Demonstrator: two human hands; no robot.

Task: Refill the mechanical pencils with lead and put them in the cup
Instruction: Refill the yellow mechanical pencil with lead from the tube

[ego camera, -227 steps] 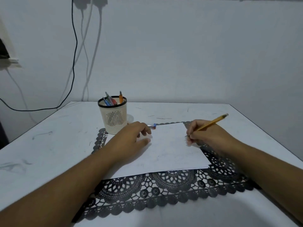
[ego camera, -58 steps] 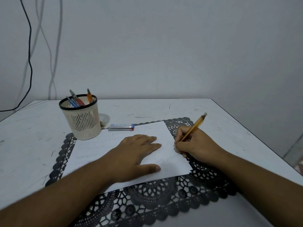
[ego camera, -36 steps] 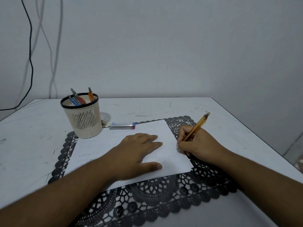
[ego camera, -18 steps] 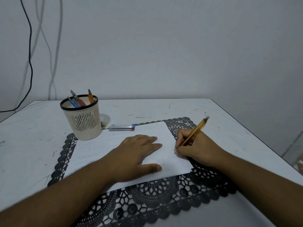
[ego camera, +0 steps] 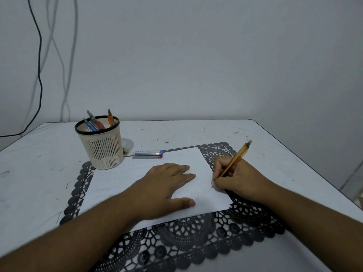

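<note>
White sheet of paper sits in the middle of the head view, on top of a black lace-pattern placemat that's spread over a scuffed white table. Left hand lies flat on the paper, fingers straight and spread, palm down, not holding anything. Right hand is at the paper's right edge, fingers curled around a translucent amber mechanical pencil, tip down on the sheet and the cap end tilted up and away from the paper. Faint pencil marks show on the paper near the tip. Off the paper's far-left corner stands a cream plastic slotted cup with a black rim, upright, its base on the mat's edge and touching the paper's corner or just beside it, can't tell which. Blue, red and orange mechanical pencils stick out of it. Just past the paper's far edge, right of the cup, lies a small clear lead case with a blue and red end, flat on the table. Behind the cup, a black cable hangs down the grey wall.
</note>
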